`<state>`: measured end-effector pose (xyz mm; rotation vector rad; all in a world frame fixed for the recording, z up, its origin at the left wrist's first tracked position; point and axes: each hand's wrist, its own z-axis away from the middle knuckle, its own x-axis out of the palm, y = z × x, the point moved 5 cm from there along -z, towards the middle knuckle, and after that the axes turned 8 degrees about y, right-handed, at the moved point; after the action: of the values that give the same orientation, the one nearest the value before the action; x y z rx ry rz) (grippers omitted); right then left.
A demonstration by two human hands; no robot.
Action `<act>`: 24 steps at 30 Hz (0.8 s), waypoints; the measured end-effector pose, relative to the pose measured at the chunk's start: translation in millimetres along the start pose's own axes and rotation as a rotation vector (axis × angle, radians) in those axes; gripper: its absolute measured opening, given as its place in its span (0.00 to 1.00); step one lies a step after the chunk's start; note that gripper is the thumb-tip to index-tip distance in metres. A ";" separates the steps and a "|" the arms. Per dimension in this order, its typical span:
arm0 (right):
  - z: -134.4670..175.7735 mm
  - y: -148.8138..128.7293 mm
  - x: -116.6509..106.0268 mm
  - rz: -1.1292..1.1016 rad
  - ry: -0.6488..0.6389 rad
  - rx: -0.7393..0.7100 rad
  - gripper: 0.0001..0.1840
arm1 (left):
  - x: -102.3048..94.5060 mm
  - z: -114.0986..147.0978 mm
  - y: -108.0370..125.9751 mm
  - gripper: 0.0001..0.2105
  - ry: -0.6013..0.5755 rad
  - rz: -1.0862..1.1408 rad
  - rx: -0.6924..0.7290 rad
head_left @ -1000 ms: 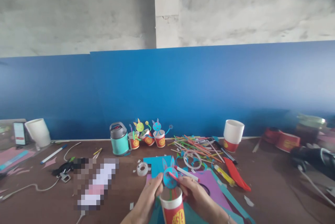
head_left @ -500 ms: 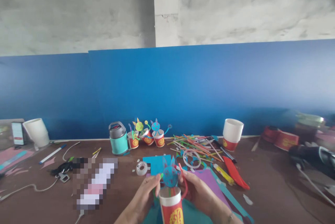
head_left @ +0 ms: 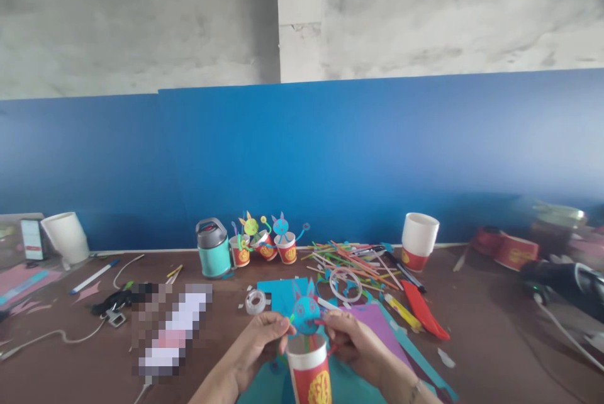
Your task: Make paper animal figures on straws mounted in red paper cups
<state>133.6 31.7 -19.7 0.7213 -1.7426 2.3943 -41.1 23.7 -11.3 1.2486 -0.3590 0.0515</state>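
A red and white paper cup [head_left: 309,369] stands upright in front of me, with a blue paper animal face [head_left: 306,316] with two pointed ears rising above its rim. Coloured straws run down from the face into the cup. On the left side, my left hand [head_left: 267,336] pinches a green straw [head_left: 291,318] near the cup's rim. My right hand [head_left: 352,338] has its fingers closed on a red straw [head_left: 319,322] at the other side of the face. Blue paper sheets [head_left: 278,294] lie under and behind the cup.
A clear tape roll [head_left: 255,302] lies left of the blue paper. Behind stand a teal flask [head_left: 214,250] and several decorated cups [head_left: 285,250]. A straw pile [head_left: 349,262], a yellow glue tube [head_left: 402,314], a red cutter [head_left: 422,309] and stacked cups [head_left: 419,240] are at the right.
My right hand has bent the red straw, which stood upright before, down beside the face. The blue face has shifted slightly. My left hand keeps its hold on the green straw.
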 end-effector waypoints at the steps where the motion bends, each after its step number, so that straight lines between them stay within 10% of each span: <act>1: 0.2 -1.1 0.3 0.024 0.006 -0.022 0.22 | -0.4 -0.4 0.5 0.22 -0.008 -0.012 0.001; 24: 3.4 -7.5 2.2 0.196 0.139 -0.118 0.25 | -3.3 -7.6 4.2 0.22 0.178 -0.104 0.134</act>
<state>135.3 30.6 -11.3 0.3753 -1.9563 2.3685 -43.4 32.6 -10.4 1.3823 -0.1383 0.0984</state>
